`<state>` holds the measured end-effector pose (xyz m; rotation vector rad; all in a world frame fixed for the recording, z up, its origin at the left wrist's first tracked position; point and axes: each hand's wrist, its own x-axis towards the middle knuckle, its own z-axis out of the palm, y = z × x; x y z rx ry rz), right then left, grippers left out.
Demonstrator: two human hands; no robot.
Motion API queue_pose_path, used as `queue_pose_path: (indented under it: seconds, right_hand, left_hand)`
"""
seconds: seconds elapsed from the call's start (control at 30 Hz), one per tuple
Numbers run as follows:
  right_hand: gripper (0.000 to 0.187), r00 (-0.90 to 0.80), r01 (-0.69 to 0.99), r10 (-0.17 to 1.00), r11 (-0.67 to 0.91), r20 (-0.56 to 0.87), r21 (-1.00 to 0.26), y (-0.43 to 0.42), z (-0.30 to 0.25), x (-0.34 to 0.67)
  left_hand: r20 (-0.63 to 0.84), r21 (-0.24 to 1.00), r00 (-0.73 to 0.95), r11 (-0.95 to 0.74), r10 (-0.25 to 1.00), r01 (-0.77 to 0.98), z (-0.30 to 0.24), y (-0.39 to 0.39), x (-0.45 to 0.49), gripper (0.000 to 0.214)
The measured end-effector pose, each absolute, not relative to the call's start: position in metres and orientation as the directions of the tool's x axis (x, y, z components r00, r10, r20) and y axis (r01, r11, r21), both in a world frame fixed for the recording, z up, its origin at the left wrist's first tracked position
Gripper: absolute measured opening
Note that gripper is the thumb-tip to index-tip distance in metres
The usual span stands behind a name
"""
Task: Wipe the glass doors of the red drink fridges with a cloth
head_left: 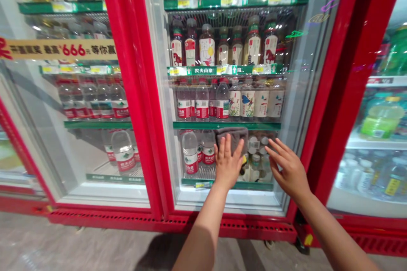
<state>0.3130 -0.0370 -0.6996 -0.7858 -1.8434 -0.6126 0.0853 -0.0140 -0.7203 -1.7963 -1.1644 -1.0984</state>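
Observation:
My left hand [227,166] holds a folded grey cloth [235,136] against the glass door [229,196] of a red-framed drinks fridge, its fingers spread over the cloth's lower part. Behind the glass, just left of that hand, stand large water bottles [190,156] with red and white labels. To the right, my right hand [288,169] is raised near the door's right side, fingers apart and holding nothing. Whether its fingertips touch the glass I cannot tell. Small bottles [256,163] lie or stand on the bottom shelf between the hands, partly hidden.
Thick red frames [321,135] border the door on both sides. A second fridge door [104,194] with a beige printed strip [63,49] is on the left. Another fridge [372,135] with bottles stands at the right. Below runs a red slotted base [171,223] above a grey floor [63,241].

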Motion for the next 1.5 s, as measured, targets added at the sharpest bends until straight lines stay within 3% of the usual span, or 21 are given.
queue_pose_path:
  seconds: [0.07,0.13,0.2,0.33,0.43,0.57,0.67,0.83,1.0,1.23,1.37,1.5]
  right_hand:
    - [0.043,-0.298,0.746,0.248,0.663,0.922,0.063,-0.035,-0.705,0.313]
    - [0.043,-0.299,0.746,0.255,0.663,0.920,0.059,-0.033,-0.709,0.313]
    - [0.043,-0.287,0.750,0.260,0.660,0.922,0.047,-0.032,-0.712,0.313]
    - [0.043,-0.242,0.752,0.253,0.659,0.937,0.017,-0.033,-0.707,0.313]
    - [0.047,-0.199,0.725,0.215,0.689,0.956,-0.004,-0.037,-0.701,0.309]
    - [0.057,-0.170,0.657,0.144,0.754,0.975,0.003,-0.044,-0.702,0.296]
    - [0.062,-0.228,0.592,0.101,0.804,0.968,0.055,-0.045,-0.709,0.279]
    - [0.069,-0.315,0.575,0.076,0.808,0.946,0.127,-0.032,-0.714,0.237]
    - [0.062,-0.291,0.798,0.257,0.597,0.921,0.085,-0.021,-0.705,0.218]
    - [0.063,-0.212,0.868,0.190,0.487,0.959,0.095,-0.016,-0.743,0.260]
    - [0.063,-0.247,0.880,0.250,0.463,0.936,0.108,-0.016,-0.775,0.249]
    - [0.067,-0.289,0.888,0.297,0.437,0.910,0.139,-0.011,-0.747,0.234]
  left_hand:
    - [0.831,-0.339,0.474,-0.408,0.293,0.848,-0.743,-0.016,0.073,0.082]
    - [0.781,-0.418,0.557,-0.426,0.282,0.803,-0.760,-0.018,0.049,0.082]
    - [0.832,-0.339,0.461,-0.375,0.309,0.863,-0.764,-0.019,0.029,0.085]
    - [0.951,0.019,0.053,-0.228,0.305,0.974,-0.735,-0.016,0.039,0.092]
    - [0.955,0.157,-0.080,-0.258,0.286,0.953,-0.713,-0.013,0.082,0.091]
    - [0.925,0.081,0.100,-0.446,0.366,0.891,-0.709,-0.018,0.117,0.097]
    - [0.896,0.096,0.181,-0.575,0.405,0.812,-0.712,-0.024,0.107,0.096]
    - [0.862,-0.005,0.363,-0.709,0.355,0.705,-0.711,-0.033,0.069,0.088]
    - [0.879,-0.124,0.367,-0.598,0.304,0.792,-0.714,-0.038,0.045,0.081]
    - [0.816,-0.190,0.352,-0.363,0.457,0.912,-0.723,-0.038,0.025,0.088]
    - [0.755,-0.227,0.380,-0.332,0.534,0.916,-0.727,-0.036,0.023,0.100]
    - [0.752,-0.231,0.373,-0.313,0.544,0.921,-0.728,-0.033,0.023,0.102]
